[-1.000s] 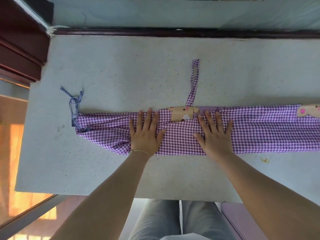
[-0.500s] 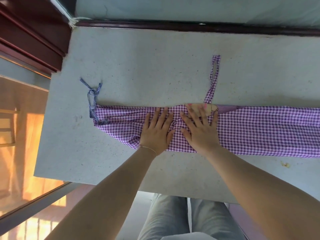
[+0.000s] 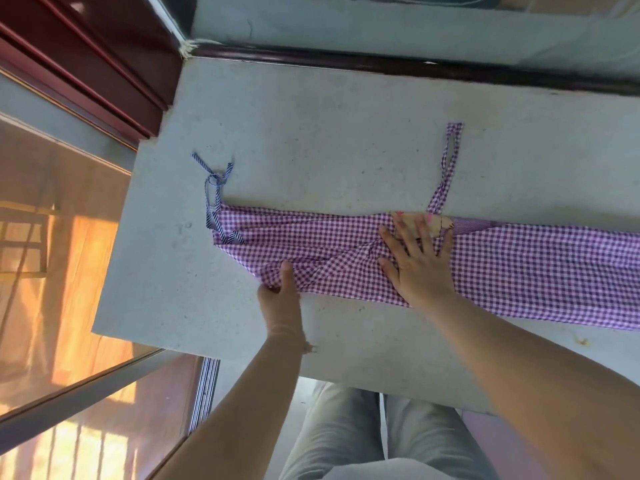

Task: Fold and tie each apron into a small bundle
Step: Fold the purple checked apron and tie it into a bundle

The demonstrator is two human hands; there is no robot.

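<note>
Purple gingham cloth apron [image 3: 346, 251]: folded into a long strip, not yet bundled or tied. Near edge is pinched by the left hand [image 3: 278, 299]; middle is pressed by the flat, spread right hand [image 3: 420, 268].

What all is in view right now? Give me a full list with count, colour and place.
apron: one, purple and white check, folded into a long band across the table, running off the right edge of the view
striped tie: one, blue and white, knotted at the apron's left end
checked strap: one, purple check, lying away from the band's far edge toward the wall
cartoon patch: one, tan with pink, on the apron, partly under the right fingers
table: one, pale grey, under everything
wooden frame: dark red, far left
legs: grey trousers, below the table's near edge
left hand: grips the band's near edge
right hand: flat, presses the band's middle
</note>
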